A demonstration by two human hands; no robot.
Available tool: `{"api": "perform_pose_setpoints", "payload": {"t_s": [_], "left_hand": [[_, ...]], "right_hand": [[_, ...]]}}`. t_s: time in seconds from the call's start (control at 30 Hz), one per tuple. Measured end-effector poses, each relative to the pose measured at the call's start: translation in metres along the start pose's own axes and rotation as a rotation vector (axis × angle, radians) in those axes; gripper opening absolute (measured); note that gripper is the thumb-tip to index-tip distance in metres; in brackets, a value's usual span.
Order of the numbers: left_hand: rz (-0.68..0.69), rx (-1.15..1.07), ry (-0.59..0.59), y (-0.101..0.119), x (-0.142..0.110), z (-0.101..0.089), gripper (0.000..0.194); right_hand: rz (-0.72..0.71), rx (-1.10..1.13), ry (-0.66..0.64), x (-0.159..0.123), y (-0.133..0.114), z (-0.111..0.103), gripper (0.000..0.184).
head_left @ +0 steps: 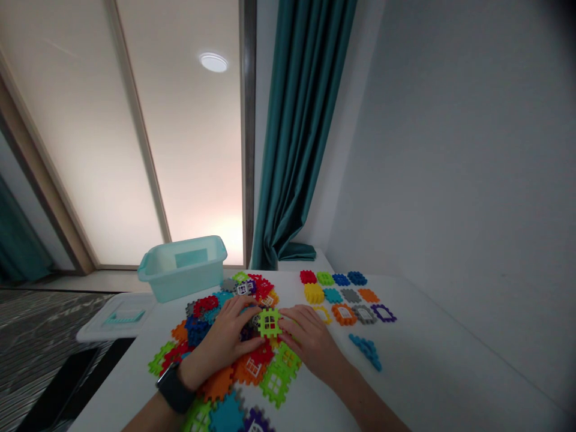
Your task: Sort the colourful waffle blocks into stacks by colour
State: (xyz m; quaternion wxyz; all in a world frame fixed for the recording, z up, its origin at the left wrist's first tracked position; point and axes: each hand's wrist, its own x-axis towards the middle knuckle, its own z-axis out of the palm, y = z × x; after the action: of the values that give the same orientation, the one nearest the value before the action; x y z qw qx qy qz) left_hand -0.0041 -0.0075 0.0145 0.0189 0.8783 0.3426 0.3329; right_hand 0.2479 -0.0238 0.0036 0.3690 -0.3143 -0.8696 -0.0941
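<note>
A lime-green notched square tile with a window grid [269, 323] is held up between my two hands, over a pile of colourful interlocking plastic tiles [216, 384]. My left hand [231, 329], with a dark watch [175, 387] on its wrist, grips the tile's left edge. At its right edge, my right hand [309, 336] has its fingertips on the tile. Beneath and in front of the hands lie more lime-green window tiles [275, 381], an orange tile [250, 367] and a blue tile [227, 413]. My left hand hides part of the pile.
Rows of sorted tiles and stacks, including a yellow stack [314, 293] and a purple frame [384, 312], lie at right. Closer is a blue triangular piece [365, 351]. A teal plastic bin [186, 285] stands at the back left, beside its clear lid [116, 317] at the table edge.
</note>
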Motion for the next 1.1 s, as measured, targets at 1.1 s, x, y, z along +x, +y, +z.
{"api": "perform_pose_setpoints", "payload": {"t_s": [1.1], "left_hand": [[0.063, 0.038, -0.079, 0.011, 0.002, -0.003, 0.040]], "right_hand": [[0.547, 0.662, -0.020, 0.006, -0.004, 0.004, 0.018]]}}
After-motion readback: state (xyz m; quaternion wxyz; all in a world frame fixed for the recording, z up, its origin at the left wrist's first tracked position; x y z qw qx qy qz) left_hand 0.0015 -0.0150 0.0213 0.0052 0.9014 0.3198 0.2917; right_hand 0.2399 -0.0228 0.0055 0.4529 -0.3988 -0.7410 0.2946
